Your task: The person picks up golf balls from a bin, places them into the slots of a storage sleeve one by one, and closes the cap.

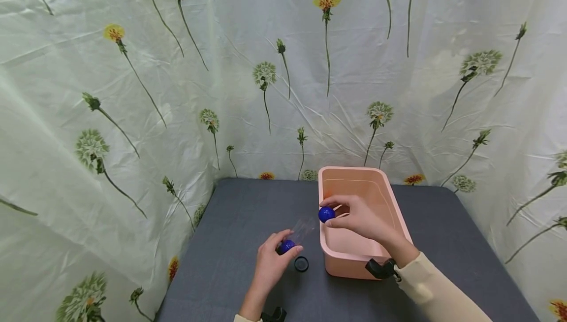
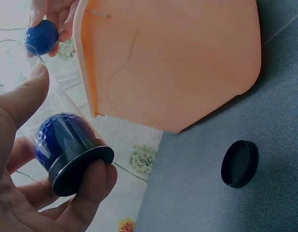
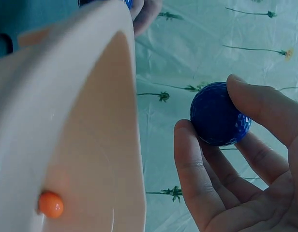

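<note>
My left hand (image 1: 272,258) grips a clear plastic tube (image 1: 303,230) whose black-capped end sits in the fingers. Inside the tube, against that black base, lies a blue golf ball (image 2: 67,137). My right hand (image 1: 358,217) pinches another blue golf ball (image 3: 219,114) between thumb and fingertips, over the left rim of a pink bin (image 1: 390,184). In the left wrist view this second ball appears close to the tube's far end; whether they touch I cannot tell. An orange ball (image 3: 51,205) rests inside the bin.
A loose black cap (image 1: 301,264) lies on the dark grey table (image 1: 248,209), between the left hand and the bin. Behind the table hangs a pale curtain (image 1: 239,41) printed with dandelions.
</note>
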`<state>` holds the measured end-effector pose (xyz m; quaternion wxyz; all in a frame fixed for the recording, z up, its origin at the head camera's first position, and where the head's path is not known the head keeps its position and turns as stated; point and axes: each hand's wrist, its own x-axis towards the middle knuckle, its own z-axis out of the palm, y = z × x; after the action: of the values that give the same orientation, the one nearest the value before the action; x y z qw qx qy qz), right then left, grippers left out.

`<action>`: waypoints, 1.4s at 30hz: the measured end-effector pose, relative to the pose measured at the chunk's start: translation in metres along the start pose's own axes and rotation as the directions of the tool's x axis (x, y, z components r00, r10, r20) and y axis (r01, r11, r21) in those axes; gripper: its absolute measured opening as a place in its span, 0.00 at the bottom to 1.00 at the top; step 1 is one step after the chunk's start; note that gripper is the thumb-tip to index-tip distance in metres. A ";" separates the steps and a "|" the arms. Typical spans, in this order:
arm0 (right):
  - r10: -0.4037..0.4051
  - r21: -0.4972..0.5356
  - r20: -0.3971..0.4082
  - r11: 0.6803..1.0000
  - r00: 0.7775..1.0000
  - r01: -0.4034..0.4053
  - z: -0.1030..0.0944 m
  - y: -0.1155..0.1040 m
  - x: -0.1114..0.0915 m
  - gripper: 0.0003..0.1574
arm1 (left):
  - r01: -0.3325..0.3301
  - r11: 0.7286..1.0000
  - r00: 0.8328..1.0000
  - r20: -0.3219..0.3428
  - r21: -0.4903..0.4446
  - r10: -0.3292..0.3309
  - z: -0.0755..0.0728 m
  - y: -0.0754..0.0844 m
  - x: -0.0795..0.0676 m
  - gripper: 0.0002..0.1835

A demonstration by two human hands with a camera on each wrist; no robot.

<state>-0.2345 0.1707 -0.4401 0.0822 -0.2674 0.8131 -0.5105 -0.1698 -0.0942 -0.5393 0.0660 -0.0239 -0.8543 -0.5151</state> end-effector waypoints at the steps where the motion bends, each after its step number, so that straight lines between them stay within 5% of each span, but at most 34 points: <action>1: 0.000 0.002 -0.005 1.000 1.000 0.000 0.002 0.000 0.000 0.25 | -0.005 1.000 1.000 0.000 0.004 0.005 0.000 0.000 0.000 0.28; 42: -0.010 -0.015 0.053 1.000 0.999 0.010 0.019 -0.007 0.008 0.24 | -0.071 0.997 0.997 0.038 0.011 0.070 0.003 0.000 0.000 0.25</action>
<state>-0.2310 0.1496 -0.4416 0.0992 -0.2855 0.8131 -0.4975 -0.1701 -0.0920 -0.5405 0.0683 -0.0631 -0.8571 -0.5067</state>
